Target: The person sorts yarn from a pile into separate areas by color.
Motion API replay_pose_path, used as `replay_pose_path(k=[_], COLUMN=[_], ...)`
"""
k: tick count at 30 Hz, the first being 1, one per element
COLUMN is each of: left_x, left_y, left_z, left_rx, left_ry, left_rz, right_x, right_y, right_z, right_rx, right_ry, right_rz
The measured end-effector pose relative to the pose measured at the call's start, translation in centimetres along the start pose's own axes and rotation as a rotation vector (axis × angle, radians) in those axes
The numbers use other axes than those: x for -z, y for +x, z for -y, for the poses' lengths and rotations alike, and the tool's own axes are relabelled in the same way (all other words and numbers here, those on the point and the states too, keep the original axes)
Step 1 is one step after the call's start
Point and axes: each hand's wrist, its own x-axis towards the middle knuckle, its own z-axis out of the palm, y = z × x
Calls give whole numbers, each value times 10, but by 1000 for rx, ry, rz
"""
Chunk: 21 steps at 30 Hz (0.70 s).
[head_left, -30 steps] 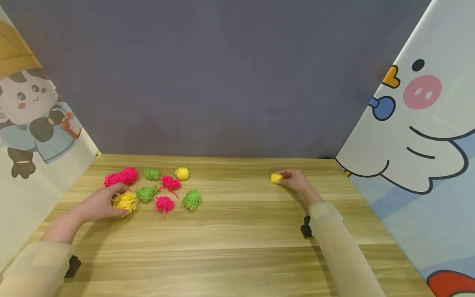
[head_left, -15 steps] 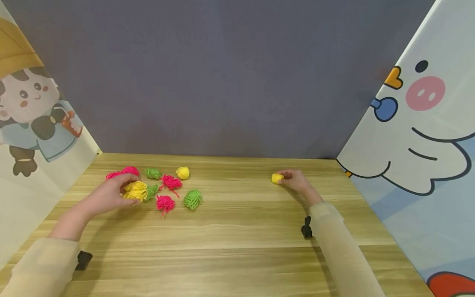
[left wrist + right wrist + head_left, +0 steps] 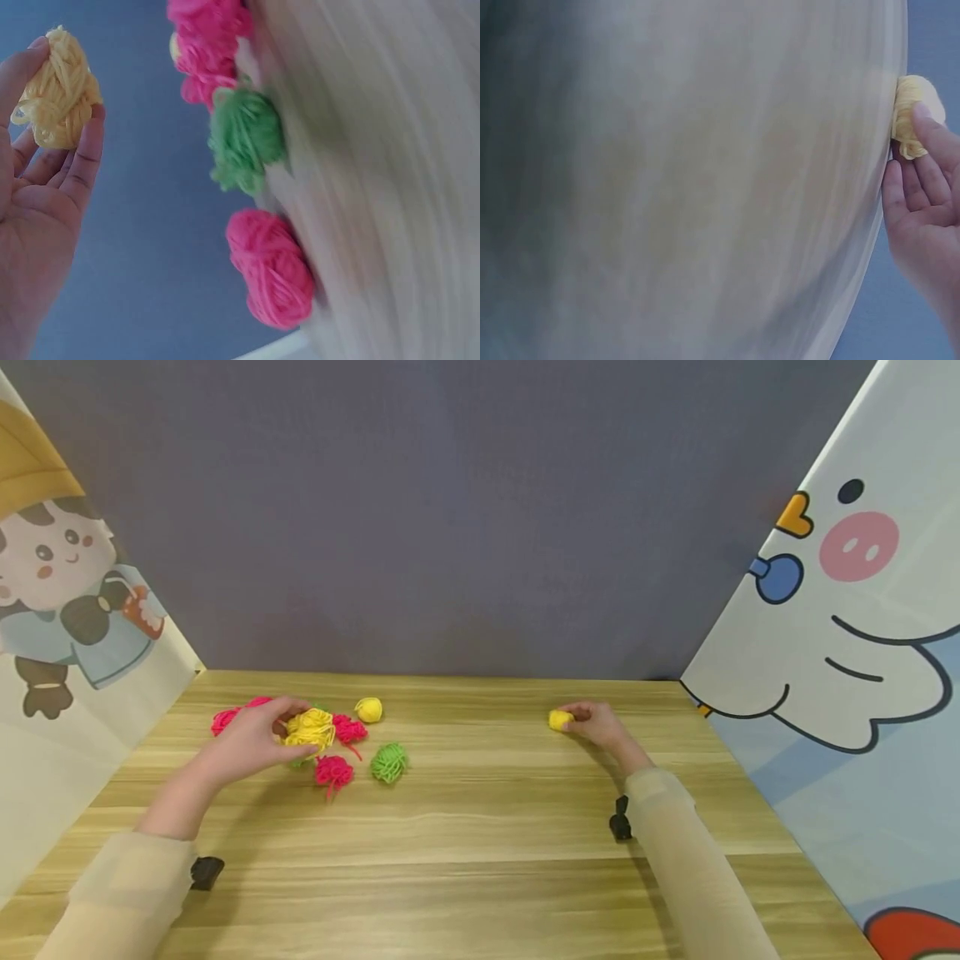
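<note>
My left hand (image 3: 253,739) grips a loose yellow yarn ball (image 3: 310,730) between thumb and fingers, raised above the other yarn balls on the left side of the table. The left wrist view shows this yellow yarn ball (image 3: 61,94) clear of the tabletop. My right hand (image 3: 597,727) pinches a small yellow yarn ball (image 3: 559,720) at the table's right; in the right wrist view that yarn ball (image 3: 916,112) sits under the thumb. Beneath and beside the left hand lie pink yarn balls (image 3: 333,772) and a green one, partly hidden by it.
A green yarn ball (image 3: 389,762) and another yellow yarn ball (image 3: 368,710) lie right of the cluster. A long pink yarn bundle (image 3: 270,268) lies at its left end. A grey panel (image 3: 450,527) stands behind the wooden table (image 3: 480,827), with printed panels at both sides.
My left hand has lifted the loose yellow yarn ball and carried it rightward over the green and pink yarn balls. The right hand stays in place with its yellow yarn ball.
</note>
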Motion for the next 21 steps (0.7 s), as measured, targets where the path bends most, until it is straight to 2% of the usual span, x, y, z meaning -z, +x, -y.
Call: replay_pose_path(k=[7,14,21], left_x=[-5,-16,-32], left_y=[12,26,40], left_z=[-20,-41,-67], left_rx=[-12,-57,-120], left_ry=[-55,-82,-134], left_rz=[-32,-89,-111], right_x=[-1,-1,1], right_y=[0,3,2], right_z=[-1,-4,-6], right_rx=[2,12,49], right_ry=[7,19,9], right_rz=[7,12,28])
